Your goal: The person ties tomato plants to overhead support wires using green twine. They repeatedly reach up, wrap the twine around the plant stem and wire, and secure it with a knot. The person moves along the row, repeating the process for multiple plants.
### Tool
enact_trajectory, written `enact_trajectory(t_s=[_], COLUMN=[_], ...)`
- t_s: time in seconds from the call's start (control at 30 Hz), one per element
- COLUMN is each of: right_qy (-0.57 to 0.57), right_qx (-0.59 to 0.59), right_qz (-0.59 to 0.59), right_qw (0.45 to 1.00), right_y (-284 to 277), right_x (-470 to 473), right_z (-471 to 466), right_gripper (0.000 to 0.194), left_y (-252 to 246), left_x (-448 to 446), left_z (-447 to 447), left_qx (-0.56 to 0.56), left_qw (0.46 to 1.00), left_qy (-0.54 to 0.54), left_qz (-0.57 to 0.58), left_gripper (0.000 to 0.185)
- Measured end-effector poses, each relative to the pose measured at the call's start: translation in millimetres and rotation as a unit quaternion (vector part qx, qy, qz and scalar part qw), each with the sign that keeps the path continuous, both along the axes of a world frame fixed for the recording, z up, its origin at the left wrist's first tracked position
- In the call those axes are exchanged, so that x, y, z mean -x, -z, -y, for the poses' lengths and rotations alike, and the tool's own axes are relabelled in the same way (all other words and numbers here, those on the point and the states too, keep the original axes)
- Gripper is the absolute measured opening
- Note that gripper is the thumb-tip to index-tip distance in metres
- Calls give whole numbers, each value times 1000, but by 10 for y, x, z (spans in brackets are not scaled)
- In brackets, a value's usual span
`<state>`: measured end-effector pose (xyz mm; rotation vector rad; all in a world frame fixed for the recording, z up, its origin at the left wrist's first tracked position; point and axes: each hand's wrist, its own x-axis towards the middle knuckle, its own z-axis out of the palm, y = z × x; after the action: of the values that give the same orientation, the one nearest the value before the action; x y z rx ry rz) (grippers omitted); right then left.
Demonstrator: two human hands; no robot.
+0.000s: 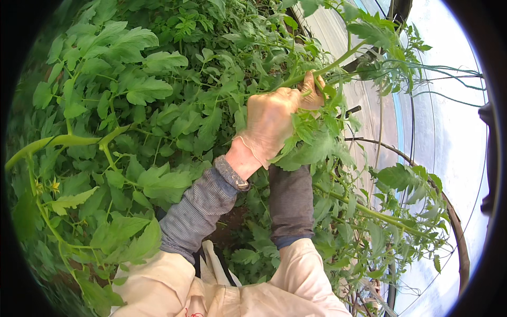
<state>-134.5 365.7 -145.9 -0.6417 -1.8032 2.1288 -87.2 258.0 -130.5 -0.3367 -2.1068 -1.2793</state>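
Note:
Both hands wear thin translucent gloves and meet at a thick green tomato stem (340, 61) at the upper centre right. My left hand (273, 119) is curled into a fist against the stem's lower part, its knuckles up; its fingertips are hidden. Just to the right, my right hand (313, 93) pinches the stem and a side shoot between thumb and finger, partly behind leaves. Tomato leaves (317, 146) hang below the hands and cover part of the right wrist. Striped grey sleeves cover both forearms.
Another thick tomato stem (67, 140) with yellow flowers (54, 185) crosses the left side. Dense foliage surrounds the arms. At right are green twine (447, 68), a curved wooden pole (451, 214) and translucent plastic sheeting (447, 130). A leafy stem (372, 212) reaches out at lower right.

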Motion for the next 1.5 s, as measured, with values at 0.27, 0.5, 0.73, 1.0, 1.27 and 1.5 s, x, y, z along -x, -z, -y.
enact_trajectory(t_s=[0.27, 0.5, 0.73, 1.0, 1.27, 1.5], right_qy=[-55, -176, -198, -185, -171, -239], right_qx=[-194, -238, -272, -256, -180, 184], right_qz=[-7, -86, -17, -52, -57, -104], right_qw=[979, 951, 942, 948, 967, 948], right_y=[34, 282, 5, -133, -69, -13], right_x=[190, 88, -63, -12, 29, -239], right_z=[-200, -619, -460, -278, -386, -134], right_gripper=[31, 30, 28, 31, 35, 44], left_y=[123, 385, 557, 912, 806, -11], left_x=[-847, -81, 963, 871, 327, -152], left_z=[438, 364, 327, 178, 268, 195], left_qx=[1, -131, -94, -357, -203, 84], left_qw=[941, 936, 846, 801, 902, 980], left_qy=[160, 125, 341, 315, 38, 154], left_qz=[298, 302, 398, 363, 379, -93], left_gripper=[37, 30, 30, 22, 23, 43])
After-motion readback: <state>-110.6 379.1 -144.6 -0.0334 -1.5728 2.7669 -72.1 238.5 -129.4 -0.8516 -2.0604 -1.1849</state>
